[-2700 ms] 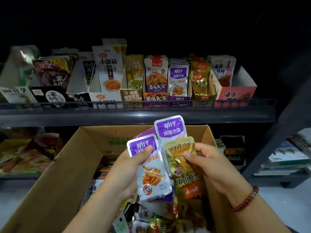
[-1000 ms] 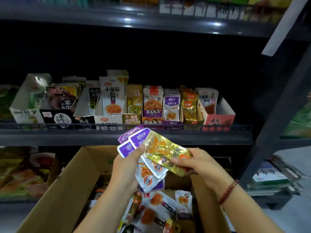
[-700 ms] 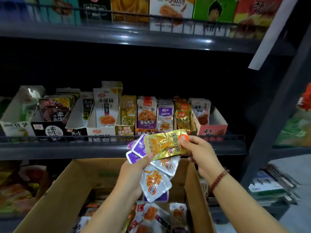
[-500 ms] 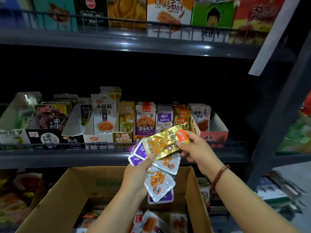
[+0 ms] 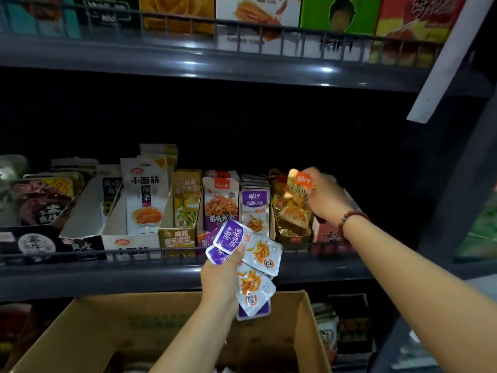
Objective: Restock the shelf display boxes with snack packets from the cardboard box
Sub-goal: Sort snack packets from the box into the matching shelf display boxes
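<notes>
While right hand (image 5: 326, 196) pinches gold packet (image 5: 297, 203) at 2 o'clock | left hand (image 5: 223, 270) grips purple packets (image 5: 255, 262), centre.

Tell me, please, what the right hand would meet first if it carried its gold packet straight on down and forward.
Most likely the gold packets already standing in the gold display box: the right hand holds the gold packet right above and in front of them. Depth is hard to judge here.
</notes>
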Tool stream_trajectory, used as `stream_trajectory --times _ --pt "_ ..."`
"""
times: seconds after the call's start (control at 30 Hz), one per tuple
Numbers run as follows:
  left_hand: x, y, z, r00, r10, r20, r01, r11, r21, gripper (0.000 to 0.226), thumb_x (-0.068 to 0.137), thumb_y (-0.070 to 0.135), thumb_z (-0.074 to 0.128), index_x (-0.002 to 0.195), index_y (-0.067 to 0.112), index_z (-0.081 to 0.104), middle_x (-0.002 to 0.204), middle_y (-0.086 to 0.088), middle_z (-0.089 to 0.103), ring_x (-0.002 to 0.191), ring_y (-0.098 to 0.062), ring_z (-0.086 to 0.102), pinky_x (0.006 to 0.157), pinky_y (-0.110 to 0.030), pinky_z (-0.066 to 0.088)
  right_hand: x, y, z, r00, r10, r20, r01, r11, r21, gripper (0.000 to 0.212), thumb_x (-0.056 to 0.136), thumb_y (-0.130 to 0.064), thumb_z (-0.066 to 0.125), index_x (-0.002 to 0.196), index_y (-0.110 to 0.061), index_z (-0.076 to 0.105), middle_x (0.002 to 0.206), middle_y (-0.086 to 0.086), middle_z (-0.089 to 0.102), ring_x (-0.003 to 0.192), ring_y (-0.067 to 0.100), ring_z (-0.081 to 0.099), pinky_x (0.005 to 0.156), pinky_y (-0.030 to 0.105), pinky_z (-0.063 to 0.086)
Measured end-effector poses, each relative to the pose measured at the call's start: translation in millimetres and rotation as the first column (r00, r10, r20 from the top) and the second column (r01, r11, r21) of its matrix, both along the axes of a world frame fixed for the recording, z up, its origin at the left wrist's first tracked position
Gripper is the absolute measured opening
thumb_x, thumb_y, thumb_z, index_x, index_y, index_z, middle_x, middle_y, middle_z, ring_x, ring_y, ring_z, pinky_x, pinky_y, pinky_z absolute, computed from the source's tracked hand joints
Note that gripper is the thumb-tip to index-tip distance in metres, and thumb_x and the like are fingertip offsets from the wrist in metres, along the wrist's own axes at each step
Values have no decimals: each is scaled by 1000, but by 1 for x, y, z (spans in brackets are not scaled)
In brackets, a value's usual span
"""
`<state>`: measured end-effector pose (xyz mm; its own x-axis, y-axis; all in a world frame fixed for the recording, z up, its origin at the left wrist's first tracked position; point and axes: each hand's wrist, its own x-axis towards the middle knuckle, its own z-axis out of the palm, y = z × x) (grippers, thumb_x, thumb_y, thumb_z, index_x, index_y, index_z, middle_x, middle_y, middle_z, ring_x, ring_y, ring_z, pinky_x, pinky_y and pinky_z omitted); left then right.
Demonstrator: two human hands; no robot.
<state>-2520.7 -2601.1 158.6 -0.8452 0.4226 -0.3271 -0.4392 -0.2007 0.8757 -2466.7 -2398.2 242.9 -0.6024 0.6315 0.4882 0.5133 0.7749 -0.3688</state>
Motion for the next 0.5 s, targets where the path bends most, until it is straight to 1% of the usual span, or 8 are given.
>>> stream_trajectory --times 0.07,0.13,0.17,0.23,0.27,0.33,0.43,0.5 --pt "-2 6 -4 1000 -8 -2 8 1000 12 21 84 22 74 98 17 60 97 -9 71 87 -31 70 82 -49 56 -12 12 -6 988 40 146 -46 998 43 39 95 -10 50 131 -24 42 94 -1 53 70 16 58 58 33 52" --pt "-4 9 -7 1000 -17 -10 17 1000 21 17 85 20 73 96 16 60 96 -9 71 88 -31 69 78 -45 56 -22 22 -11 955 77 288 -97 994 58 29 95 -14 50 123 -22 47 95 2 58 80 19 61 65 34 53" --pt "-5 10 -9 1000 -18 -16 18 1000 18 16 86 20 73 95 17 60 95 -9 71 88 -31 69 78 -45 56 -27 26 -12 931 84 356 -112 992 58 25 95 -17 50 120 -21 48 98 4 60 89 21 60 68 34 49" --pt "-8 10 -11 999 -24 -25 25 1000 15 19 85 22 73 98 17 60 97 -9 71 89 -32 69 84 -49 55 -34 33 -13 887 65 457 -118 989 90 25 94 -24 51 119 -20 49 112 5 57 112 24 50 80 34 40" --pt "-9 9 -12 999 -26 -27 26 1000 16 21 84 22 74 100 16 61 97 -9 72 89 -32 70 86 -52 55 -38 36 -13 872 34 489 -115 984 137 28 93 -29 52 119 -21 49 120 5 54 120 24 43 88 36 37" --pt "-11 9 -13 999 -33 -31 33 999 19 20 84 22 74 99 17 61 97 -9 72 89 -32 70 88 -55 53 -42 39 -12 847 -32 530 -111 965 236 36 90 -39 55 121 -23 49 130 3 49 127 25 35 99 40 30" --pt "-13 8 -13 999 -47 -16 48 998 50 19 84 20 73 97 17 60 96 -10 72 88 -33 70 88 -55 53 -45 42 -13 842 -59 536 -116 951 287 45 89 -44 54 129 -25 48 138 3 45 133 25 30 104 40 26" --pt "-13 8 -13 998 -58 -9 59 996 74 17 85 18 72 96 17 60 94 -9 72 87 -32 70 85 -52 54 -45 43 -14 858 -59 511 -120 943 311 47 88 -46 54 130 -25 48 139 4 44 135 25 29 105 38 25"
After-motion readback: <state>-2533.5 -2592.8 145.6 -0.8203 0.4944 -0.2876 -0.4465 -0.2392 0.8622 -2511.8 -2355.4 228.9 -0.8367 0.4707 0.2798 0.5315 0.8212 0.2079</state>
